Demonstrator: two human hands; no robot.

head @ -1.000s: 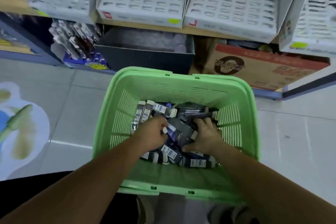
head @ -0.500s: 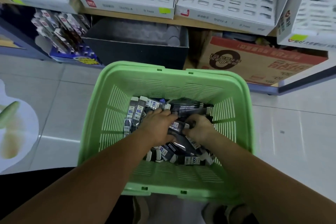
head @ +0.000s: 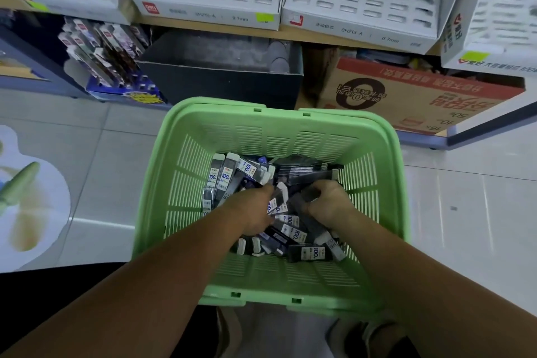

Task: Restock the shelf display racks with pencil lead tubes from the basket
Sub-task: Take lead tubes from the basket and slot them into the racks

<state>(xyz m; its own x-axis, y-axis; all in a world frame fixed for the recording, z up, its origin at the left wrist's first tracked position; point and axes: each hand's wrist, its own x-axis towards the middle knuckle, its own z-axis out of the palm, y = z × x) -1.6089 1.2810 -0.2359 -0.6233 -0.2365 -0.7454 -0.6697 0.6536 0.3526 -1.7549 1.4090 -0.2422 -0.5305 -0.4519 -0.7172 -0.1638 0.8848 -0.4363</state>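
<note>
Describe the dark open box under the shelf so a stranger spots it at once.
Find the green basket on the floor. Just beyond its far rim, under the shelf, stands the dark open box. It sits between a blue display stand and a printed brown carton; it alone is plain.

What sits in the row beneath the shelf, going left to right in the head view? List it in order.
Pen display stand → black open box → brown cardboard carton.
</note>
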